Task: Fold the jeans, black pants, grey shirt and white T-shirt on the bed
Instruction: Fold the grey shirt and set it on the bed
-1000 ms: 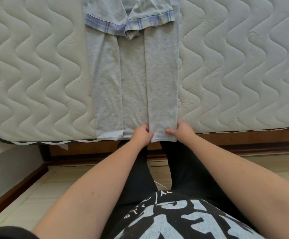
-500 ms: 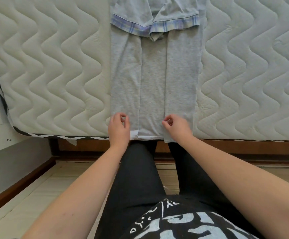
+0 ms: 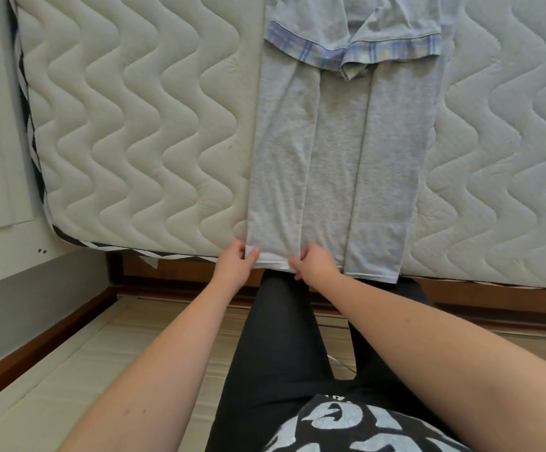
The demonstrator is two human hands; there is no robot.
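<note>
- Head view: I see the long grey cotton shirt (image 3: 337, 164) lying flat on the white quilted mattress (image 3: 141, 132), its sides already folded inward into a narrow strip; the hem hangs at the mattress's near edge and the plaid-trimmed sleeves (image 3: 350, 48) lie crossed toward the far edge.
- Head view: my left hand (image 3: 234, 267) pinches the hem's left corner and my right hand (image 3: 314, 264) pinches the hem at the inner edge of the left folded panel, both gripping cloth right at the near edge.
- Head view: to do this step well, I judge both pinches should take all layers together, pull the panel taut and level, and keep its long edges parallel before the hem is carried up toward the sleeves.
- Head view: the right panel's hem (image 3: 374, 272) droops a little past the near edge and could trail unevenly, I judge.
- Head view: a dark wooden bed frame (image 3: 493, 301) runs under the mattress, and pale striped flooring (image 3: 53, 386) lies below.
- Head view: the jeans, black pants and white T-shirt are not in view.
</note>
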